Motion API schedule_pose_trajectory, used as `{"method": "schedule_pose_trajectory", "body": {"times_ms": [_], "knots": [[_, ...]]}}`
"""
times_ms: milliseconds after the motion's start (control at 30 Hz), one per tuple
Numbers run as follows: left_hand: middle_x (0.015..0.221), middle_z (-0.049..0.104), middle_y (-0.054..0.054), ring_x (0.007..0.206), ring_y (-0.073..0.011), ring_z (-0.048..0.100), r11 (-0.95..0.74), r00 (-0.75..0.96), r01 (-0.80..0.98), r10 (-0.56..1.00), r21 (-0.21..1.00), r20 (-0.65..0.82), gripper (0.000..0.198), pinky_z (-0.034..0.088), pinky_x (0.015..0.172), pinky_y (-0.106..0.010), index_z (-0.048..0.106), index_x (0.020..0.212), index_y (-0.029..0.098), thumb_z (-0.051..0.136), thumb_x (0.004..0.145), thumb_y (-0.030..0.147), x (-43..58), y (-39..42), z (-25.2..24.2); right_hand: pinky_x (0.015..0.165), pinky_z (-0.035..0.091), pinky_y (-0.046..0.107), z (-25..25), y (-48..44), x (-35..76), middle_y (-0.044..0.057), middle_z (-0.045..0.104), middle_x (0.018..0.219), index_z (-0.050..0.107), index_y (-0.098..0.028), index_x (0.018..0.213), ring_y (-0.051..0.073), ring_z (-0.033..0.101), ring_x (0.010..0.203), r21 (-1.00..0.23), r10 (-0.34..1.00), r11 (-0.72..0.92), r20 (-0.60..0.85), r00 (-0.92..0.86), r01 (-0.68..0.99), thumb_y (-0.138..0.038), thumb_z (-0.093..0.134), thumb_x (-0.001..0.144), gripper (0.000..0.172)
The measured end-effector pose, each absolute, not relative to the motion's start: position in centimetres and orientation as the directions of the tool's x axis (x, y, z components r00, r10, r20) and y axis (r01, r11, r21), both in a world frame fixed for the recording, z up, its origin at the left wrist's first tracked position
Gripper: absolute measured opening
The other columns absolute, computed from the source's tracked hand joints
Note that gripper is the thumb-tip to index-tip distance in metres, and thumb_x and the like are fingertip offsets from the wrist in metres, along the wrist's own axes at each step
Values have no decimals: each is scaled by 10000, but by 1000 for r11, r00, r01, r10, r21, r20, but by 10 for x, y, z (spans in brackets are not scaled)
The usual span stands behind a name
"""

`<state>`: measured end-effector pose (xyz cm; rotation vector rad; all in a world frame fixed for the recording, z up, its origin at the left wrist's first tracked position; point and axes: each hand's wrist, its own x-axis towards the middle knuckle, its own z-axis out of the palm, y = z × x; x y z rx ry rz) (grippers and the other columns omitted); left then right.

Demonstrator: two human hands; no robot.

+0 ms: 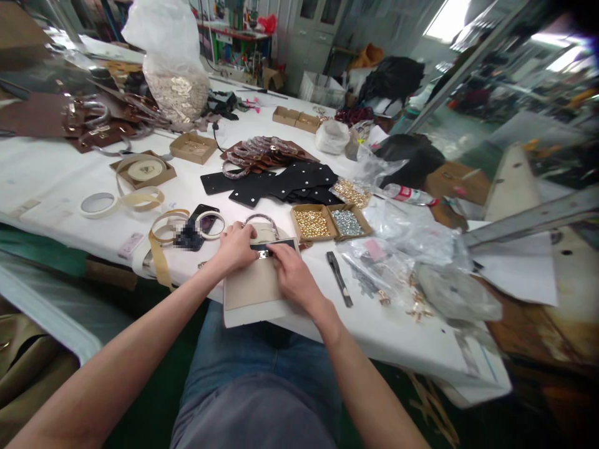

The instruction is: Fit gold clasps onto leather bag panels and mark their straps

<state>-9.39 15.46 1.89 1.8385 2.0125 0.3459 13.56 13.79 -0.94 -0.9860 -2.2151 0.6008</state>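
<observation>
A beige bag panel (250,288) lies at the near edge of the white table (56,168), partly overhanging it. Across its top sits a black strap piece (274,247) with small metal fittings, and a wrapped ring handle (261,218) shows just behind. My left hand (235,245) is closed on the left end of the black piece and the panel's top edge. My right hand (294,276) pinches the black piece from the right, fingers pressed together on it.
Two small boxes hold gold studs (312,222) and silver studs (347,221). A dark tool (340,279) lies right of the panel. Tape rolls (98,203), a phone (199,223), black punched pieces (281,182), brown handles (255,154) and plastic bags (412,249) crowd the table.
</observation>
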Motion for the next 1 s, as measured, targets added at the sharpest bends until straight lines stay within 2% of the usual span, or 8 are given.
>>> {"method": "schedule_pose_trajectory", "body": {"times_ms": [133, 267, 367, 467, 600, 667, 800, 1000], "knots": [[1370, 616, -154, 1388, -420, 555, 120, -17, 895, 972, 430, -235, 402, 500, 1164, -593, 755, 1212, 300, 819, 815, 307, -90, 160, 29, 1127, 527, 539, 1, 144, 204, 188, 704, 1385, 617, -199, 1560, 357, 654, 1259, -529, 911, 292, 408, -62, 797, -374, 617, 1127, 468], [1359, 600, -147, 1378, -405, 549, 141, -9, 887, 957, 440, -289, 427, 531, 1148, -565, 745, 1182, 294, 821, 762, 270, -91, 164, 32, 998, 537, 516, -12, 157, 266, 253, 732, 1278, 732, -137, 1341, 429, 685, 1201, -241, 983, -94, 132, 128, 966, -577, 761, 1020, 545], [1349, 596, -144, 1360, -407, 556, 151, -7, 882, 951, 447, -308, 455, 551, 1125, -558, 748, 1165, 289, 828, 720, 241, -91, 167, 31, 916, 545, 451, -27, 162, 278, 191, 798, 1144, 767, -187, 1185, 373, 750, 1052, -224, 997, -76, -16, 74, 972, -546, 736, 1040, 388], [1345, 600, -138, 1351, -408, 559, 141, 6, 869, 956, 475, -294, 457, 550, 1125, -557, 751, 1166, 297, 821, 719, 233, -94, 168, 28, 921, 562, 467, -31, 161, 276, 188, 815, 1092, 751, -185, 1139, 367, 770, 1020, -342, 994, 0, 101, 37, 940, -474, 696, 1062, 305], [1319, 599, -146, 1333, -430, 563, 113, 32, 836, 967, 536, -253, 413, 540, 1119, -601, 764, 1132, 296, 815, 727, 232, -99, 167, 21, 799, 616, 424, -4, 159, 263, 114, 809, 1033, 656, -210, 1300, 289, 769, 852, -808, 954, 166, 277, 115, 566, -535, 774, 1047, 428], [1296, 592, -138, 1323, -429, 566, 107, 39, 821, 970, 562, -241, 424, 536, 1117, -603, 779, 1140, 313, 809, 727, 222, -102, 167, 18, 706, 595, 355, 19, 161, 245, 44, 773, 990, 621, -261, 1354, 213, 702, 739, -920, 935, 287, 330, 131, 268, -533, 844, 1021, 484], [1276, 583, -120, 1311, -418, 566, 102, 45, 794, 973, 599, -225, 453, 537, 1115, -580, 816, 1147, 349, 811, 718, 202, -103, 167, 13, 542, 459, 271, 56, 171, 182, -51, 535, 758, 675, -277, 1139, 127, 481, 590, -946, 951, 297, 306, -54, -128, -586, 834, 1042, 362], [1270, 580, -116, 1303, -427, 564, 139, 7, 791, 971, 596, -237, 407, 521, 1133, -603, 865, 1073, 357, 816, 711, 176, -102, 168, 9, 468, 403, 279, 50, 179, 91, -44, 564, 805, 587, -288, 973, 104, 429, 536, -947, 929, 268, 303, -213, -176, -562, 833, 1057, 378]]}}
